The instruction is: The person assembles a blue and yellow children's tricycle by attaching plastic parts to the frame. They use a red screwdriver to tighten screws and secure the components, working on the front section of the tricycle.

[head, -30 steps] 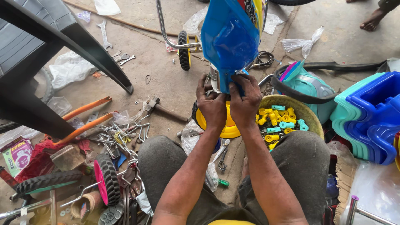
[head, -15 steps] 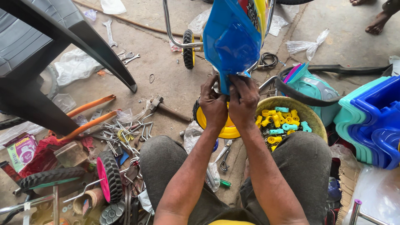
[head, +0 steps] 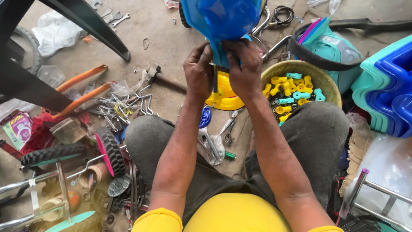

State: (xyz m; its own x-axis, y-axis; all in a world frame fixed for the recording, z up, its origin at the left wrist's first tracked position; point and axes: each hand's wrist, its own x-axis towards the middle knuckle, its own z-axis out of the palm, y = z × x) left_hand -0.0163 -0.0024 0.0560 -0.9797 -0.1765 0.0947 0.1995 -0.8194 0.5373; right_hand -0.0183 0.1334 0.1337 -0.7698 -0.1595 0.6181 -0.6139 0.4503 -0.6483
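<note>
Both hands, left hand and right hand, clench the blue plastic part above a yellow wheel, apparently gripping its lower edge; clutter crowds the concrete floor.

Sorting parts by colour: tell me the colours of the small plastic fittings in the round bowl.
Yellow and turquoise fittings in the olive bowl, seen from the head view.

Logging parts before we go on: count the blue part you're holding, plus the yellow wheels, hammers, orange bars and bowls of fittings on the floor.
Blue part: 1
Yellow wheel: 1
Hammer: 1
Orange bars: 2
Bowl of fittings: 1
Total: 6
</note>
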